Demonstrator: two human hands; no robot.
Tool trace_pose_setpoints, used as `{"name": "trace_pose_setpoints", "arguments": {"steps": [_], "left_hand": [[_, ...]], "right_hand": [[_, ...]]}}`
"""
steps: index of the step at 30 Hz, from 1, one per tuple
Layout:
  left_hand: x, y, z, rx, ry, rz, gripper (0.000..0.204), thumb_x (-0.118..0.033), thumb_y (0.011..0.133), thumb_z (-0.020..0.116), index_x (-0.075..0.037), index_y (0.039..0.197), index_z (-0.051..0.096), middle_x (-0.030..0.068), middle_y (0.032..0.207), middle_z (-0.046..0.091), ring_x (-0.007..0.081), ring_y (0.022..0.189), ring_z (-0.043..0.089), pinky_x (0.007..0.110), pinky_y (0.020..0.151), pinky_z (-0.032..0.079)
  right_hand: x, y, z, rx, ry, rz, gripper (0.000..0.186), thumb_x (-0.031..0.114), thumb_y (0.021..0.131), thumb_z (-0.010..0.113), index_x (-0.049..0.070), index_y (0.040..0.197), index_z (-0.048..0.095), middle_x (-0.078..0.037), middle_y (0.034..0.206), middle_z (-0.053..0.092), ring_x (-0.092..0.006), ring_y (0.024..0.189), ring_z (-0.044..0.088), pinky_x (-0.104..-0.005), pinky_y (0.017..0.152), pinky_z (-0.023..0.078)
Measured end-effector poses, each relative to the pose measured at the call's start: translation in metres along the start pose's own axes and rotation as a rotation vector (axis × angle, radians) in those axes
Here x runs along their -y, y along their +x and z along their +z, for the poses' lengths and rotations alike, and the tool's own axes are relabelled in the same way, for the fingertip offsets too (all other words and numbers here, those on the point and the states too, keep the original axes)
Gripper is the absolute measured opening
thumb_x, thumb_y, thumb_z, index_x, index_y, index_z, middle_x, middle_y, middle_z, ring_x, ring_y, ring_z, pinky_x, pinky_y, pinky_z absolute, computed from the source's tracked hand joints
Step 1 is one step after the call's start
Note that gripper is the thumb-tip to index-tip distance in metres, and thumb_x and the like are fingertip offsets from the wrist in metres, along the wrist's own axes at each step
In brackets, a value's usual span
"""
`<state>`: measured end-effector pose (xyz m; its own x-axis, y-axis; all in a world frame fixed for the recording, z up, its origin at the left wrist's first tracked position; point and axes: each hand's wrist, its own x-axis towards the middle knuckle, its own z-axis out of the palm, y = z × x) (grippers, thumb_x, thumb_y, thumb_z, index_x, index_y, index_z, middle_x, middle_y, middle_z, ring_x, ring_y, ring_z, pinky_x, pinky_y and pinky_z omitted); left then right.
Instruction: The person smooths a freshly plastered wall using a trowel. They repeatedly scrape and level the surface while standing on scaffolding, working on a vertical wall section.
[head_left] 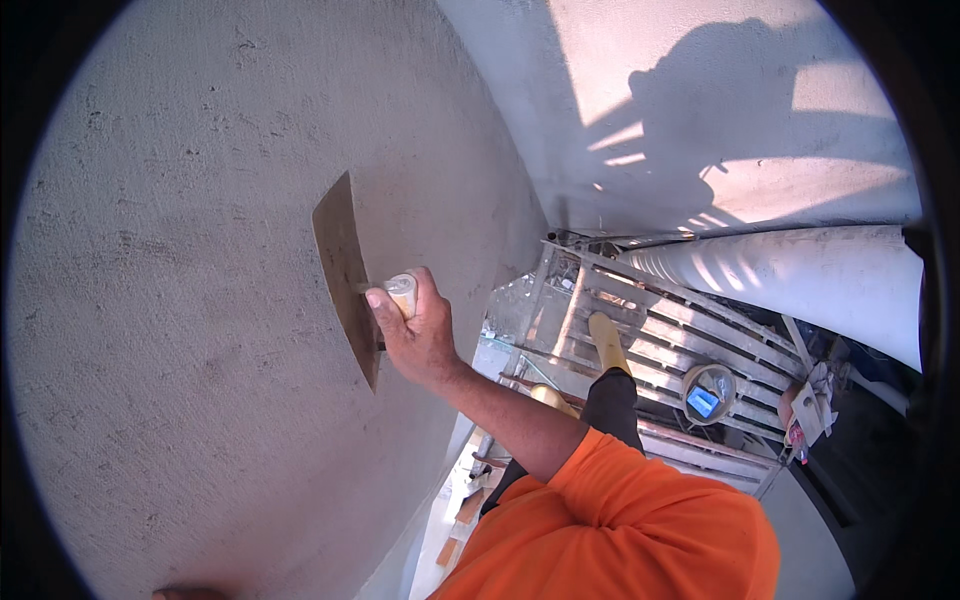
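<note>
My right hand is wrapped round the pale handle of a plastering trowel. The trowel's long, thin metal blade stands nearly edge-on to me, against or very close to the grey plastered wall. I cannot tell whether the whole blade touches. The plaster is rough and pitted on the left and looks smoother right of the blade. At the bottom left edge, only a sliver of my left hand shows beside the wall; its fingers cannot be made out.
Below me is a slatted platform, where my yellow boot stands. A round bucket holding a blue object sits on the slats. A thick pale pipe runs along the second wall. Paper-like scraps lie at the platform's right end.
</note>
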<state>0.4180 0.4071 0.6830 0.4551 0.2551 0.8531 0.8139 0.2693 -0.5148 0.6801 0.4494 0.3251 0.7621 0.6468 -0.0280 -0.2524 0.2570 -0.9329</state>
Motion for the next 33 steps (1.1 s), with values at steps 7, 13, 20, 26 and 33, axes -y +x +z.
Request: {"name": "trace_pose_setpoints", "arguments": {"steps": [7, 13, 20, 26, 33], "left_hand": [[0.024, -0.006, 0.022, -0.043, 0.067, -0.049, 0.104, -0.089, 0.09, 0.013, -0.016, 0.163, 0.028, 0.0222, 0.166, 0.028, 0.0413, 0.155, 0.02, 0.066, 0.115, 0.025], [0.02, -0.007, 0.023, -0.054, 0.035, -0.031, 0.103, -0.089, 0.089, 0.012, -0.02, 0.164, 0.025, 0.0205, 0.168, 0.024, 0.0377, 0.157, 0.017, 0.066, 0.119, 0.016], [0.007, -0.015, 0.016, -0.006, -0.056, 0.129, 0.092, -0.082, 0.094, 0.022, -0.022, 0.165, 0.024, 0.0142, 0.171, 0.016, 0.034, 0.159, 0.007, 0.064, 0.123, 0.002], [-0.028, -0.12, 0.01, 0.258, -0.278, 0.454, 0.081, -0.062, 0.096, 0.05, -0.027, 0.164, 0.025, 0.0113, 0.174, 0.004, 0.0329, 0.16, -0.008, 0.059, 0.123, -0.016], [-0.006, -0.35, -0.084, 1.267, -0.475, 0.773, 0.074, -0.044, 0.09, 0.066, -0.021, 0.157, 0.043, 0.0129, 0.172, 0.014, 0.0374, 0.159, 0.003, 0.063, 0.126, 0.004]], "right_hand": [[-0.1, 0.034, -0.045, -0.182, -0.123, 0.4, 0.044, 0.042, 0.102, 0.064, 0.001, 0.095, 0.051, -0.009, 0.074, 0.062, -0.0185, 0.068, 0.061, -0.0369, 0.061, 0.05], [0.008, -0.014, 0.005, -0.024, -0.052, -0.044, 0.037, 0.038, 0.104, 0.063, 0.005, 0.1, 0.048, -0.007, 0.075, 0.062, -0.0128, 0.064, 0.063, -0.0323, 0.053, 0.051], [0.066, -0.057, 0.043, 0.168, -0.127, -0.344, 0.03, 0.028, 0.1, 0.068, 0.004, 0.101, 0.05, -0.009, 0.071, 0.062, -0.0179, 0.061, 0.069, -0.0318, 0.047, 0.055], [-0.048, -0.023, -0.006, -0.192, -0.027, 0.463, 0.039, 0.037, 0.102, 0.066, 0.002, 0.1, 0.051, -0.006, 0.077, 0.058, -0.0171, 0.064, 0.059, -0.0339, 0.059, 0.051], [0.032, -0.131, 0.053, 0.12, 0.007, -0.098, 0.034, 0.03, 0.1, 0.07, 0.002, 0.102, 0.051, -0.006, 0.07, 0.058, -0.0175, 0.056, 0.06, -0.0345, 0.049, 0.05]]}}
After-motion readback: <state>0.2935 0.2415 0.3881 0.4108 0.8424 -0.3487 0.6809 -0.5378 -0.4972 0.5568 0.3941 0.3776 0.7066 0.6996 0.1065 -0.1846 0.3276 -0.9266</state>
